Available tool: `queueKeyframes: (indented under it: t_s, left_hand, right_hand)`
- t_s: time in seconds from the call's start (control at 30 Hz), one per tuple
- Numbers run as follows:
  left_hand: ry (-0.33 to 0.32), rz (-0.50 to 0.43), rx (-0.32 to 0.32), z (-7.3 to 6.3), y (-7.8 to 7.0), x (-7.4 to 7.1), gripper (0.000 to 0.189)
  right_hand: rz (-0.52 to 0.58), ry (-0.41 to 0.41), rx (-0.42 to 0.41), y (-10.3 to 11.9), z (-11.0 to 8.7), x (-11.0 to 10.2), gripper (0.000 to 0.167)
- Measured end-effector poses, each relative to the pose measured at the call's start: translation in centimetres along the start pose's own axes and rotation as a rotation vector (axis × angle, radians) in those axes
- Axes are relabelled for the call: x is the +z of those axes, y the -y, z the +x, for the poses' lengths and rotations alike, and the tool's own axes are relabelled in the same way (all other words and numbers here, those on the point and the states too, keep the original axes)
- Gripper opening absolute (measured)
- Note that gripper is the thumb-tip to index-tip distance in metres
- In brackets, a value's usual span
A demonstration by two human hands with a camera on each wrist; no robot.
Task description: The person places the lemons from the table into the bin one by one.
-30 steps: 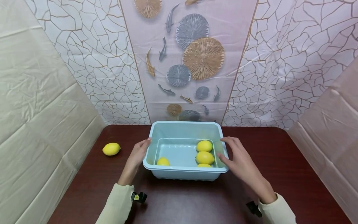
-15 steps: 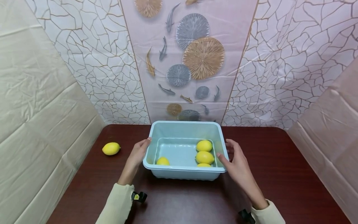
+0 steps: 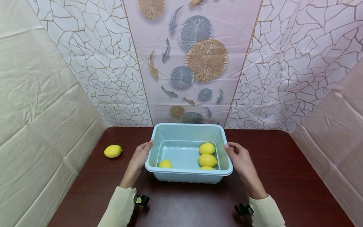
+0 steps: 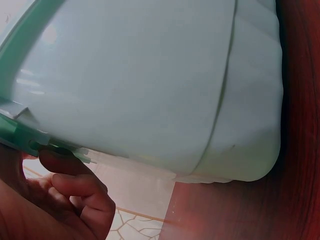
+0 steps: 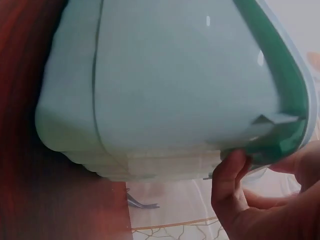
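Note:
A light blue plastic basin (image 3: 188,171) stands on the dark wooden table. Several lemons are inside it: a lemon (image 3: 207,160) lies in the row along the right side, and one single lemon (image 3: 165,164) is at the front left, partly hidden by the front wall. My left hand (image 3: 140,155) grips the basin's left rim, its fingers (image 4: 82,187) curled beneath the edge in the left wrist view. On the opposite side, my right hand (image 3: 241,158) holds the right rim, thumb on top. The right wrist view has its fingers (image 5: 229,175) bent under the rim.
Left of the basin, another lemon (image 3: 112,151) lies on the table (image 3: 187,201). Behind the table hangs a patterned cloth (image 3: 187,63), and beige cloth walls (image 3: 42,126) stand on both sides.
My right hand has shifted from loosely around the right rim to gripping it, with the thumb now on its top edge. The left hand and lemons look unchanged.

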State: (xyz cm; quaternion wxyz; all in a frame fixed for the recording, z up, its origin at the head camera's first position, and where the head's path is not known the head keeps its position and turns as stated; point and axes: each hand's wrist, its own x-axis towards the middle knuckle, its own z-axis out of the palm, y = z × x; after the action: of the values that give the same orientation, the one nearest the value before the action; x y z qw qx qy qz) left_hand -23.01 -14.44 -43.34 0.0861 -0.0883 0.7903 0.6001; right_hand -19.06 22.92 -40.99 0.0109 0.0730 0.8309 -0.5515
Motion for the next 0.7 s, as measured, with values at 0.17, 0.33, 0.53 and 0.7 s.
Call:
queueKeyframes:
  t_s: [0.17, 0.33, 0.53, 0.7]
  left_hand:
    - [-0.004, -0.005, -0.002, 0.08, 0.12, 0.01, 0.068]
    - [-0.016, -0.007, 0.003, -0.02, 0.01, -0.05, 0.066]
    - [-0.031, 0.036, 0.052, -0.27, -0.10, -0.13, 0.062]
    - [-0.073, 0.185, 0.109, -0.39, -0.45, -0.58, 0.052]
  right_hand:
    - [0.047, 0.049, 0.053, -0.15, 0.65, -0.35, 0.057]
    - [0.087, 0.038, 0.079, -0.43, 0.93, -0.31, 0.055]
    - [0.116, 0.006, 0.095, -0.56, 1.09, -0.11, 0.055]
    - [0.122, -0.020, 0.111, -0.55, 1.05, 0.22, 0.053]
